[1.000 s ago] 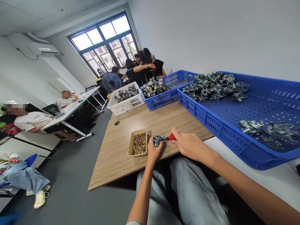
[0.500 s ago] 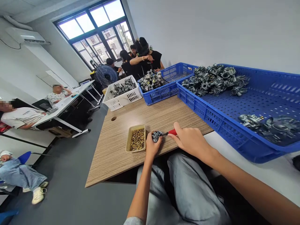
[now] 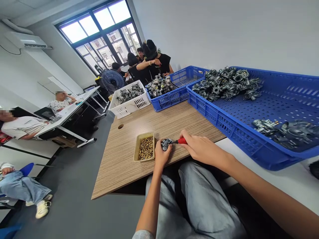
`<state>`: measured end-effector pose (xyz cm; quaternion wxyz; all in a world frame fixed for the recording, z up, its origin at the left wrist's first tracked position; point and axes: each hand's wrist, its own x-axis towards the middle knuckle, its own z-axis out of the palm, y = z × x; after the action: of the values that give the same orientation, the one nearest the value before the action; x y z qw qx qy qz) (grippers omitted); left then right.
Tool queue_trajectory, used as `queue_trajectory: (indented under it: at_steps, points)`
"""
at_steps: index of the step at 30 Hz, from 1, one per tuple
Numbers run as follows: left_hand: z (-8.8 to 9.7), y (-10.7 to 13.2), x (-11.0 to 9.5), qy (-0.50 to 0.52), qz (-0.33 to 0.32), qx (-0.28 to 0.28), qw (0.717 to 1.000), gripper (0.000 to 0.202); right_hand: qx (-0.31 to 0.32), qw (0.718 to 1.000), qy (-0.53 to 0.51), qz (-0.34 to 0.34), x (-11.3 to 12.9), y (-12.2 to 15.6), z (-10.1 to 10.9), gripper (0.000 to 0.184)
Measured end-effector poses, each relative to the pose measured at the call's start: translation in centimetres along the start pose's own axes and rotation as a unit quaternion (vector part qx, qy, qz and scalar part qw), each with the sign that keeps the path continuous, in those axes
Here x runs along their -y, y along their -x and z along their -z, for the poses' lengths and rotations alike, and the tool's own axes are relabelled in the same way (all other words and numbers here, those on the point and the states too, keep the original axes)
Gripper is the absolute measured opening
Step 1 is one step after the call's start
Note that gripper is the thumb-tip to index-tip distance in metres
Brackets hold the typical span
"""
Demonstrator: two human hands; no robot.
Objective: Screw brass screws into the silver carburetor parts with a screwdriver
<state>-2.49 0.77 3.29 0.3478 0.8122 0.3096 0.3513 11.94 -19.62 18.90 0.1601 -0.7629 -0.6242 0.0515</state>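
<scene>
My left hand (image 3: 162, 155) is closed around a small grey metal carburetor (image 3: 166, 143) near the front edge of the wood-grain table (image 3: 119, 169). In my right hand (image 3: 203, 147) is the red handle of a screwdriver (image 3: 182, 140), its shaft pointing left. The tip meets the carburetor's right side, though the exact contact spot is too small to make out. Just left of my left hand stands a beige tub (image 3: 136, 156) holding many small brass pieces (image 3: 146, 148), which look like jets or screws.
A large blue crate (image 3: 216, 124) with piled carburetors (image 3: 226, 83) stands on the right. Behind the table are a smaller blue crate (image 3: 163, 105) and a white basket (image 3: 124, 111), both holding metal parts. A co-worker in black (image 3: 164, 63) sits beyond; a fan (image 3: 112, 80) stands nearby.
My right hand has shifted its hold slightly around the screwdriver handle, its fingers a little further left. My left hand and the carburetor stay in nearly the same place.
</scene>
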Motion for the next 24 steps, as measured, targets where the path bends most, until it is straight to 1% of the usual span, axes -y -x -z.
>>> queue_trajectory:
  at_steps: [5,10,12,17,20,24]
  points:
    - [0.0,0.0,0.0,0.000,0.001,-0.001,1.000,0.037,-0.004,0.998,0.044,-0.037,0.2,-0.4,-0.6,0.024]
    - [0.0,-0.1,-0.1,0.003,0.002,0.001,1.000,0.038,-0.012,0.994,0.082,-0.074,0.2,-0.7,-0.3,0.033]
    - [0.0,-0.1,-0.1,0.003,0.004,0.001,1.000,0.037,-0.006,0.995,0.070,-0.066,0.0,-0.7,-0.3,0.030]
    - [0.0,0.0,-0.2,0.002,-0.001,-0.002,1.000,0.036,0.005,1.000,0.019,-0.006,-0.6,-0.9,-0.6,0.014]
    - [-0.1,0.1,-0.3,0.001,-0.003,-0.006,1.000,0.036,-0.010,1.000,-0.009,0.006,-1.0,-1.0,-0.4,0.012]
    - [-0.1,0.1,-0.4,0.000,-0.004,-0.012,1.000,0.035,-0.036,0.998,-0.042,0.003,-1.7,-0.6,0.5,0.015]
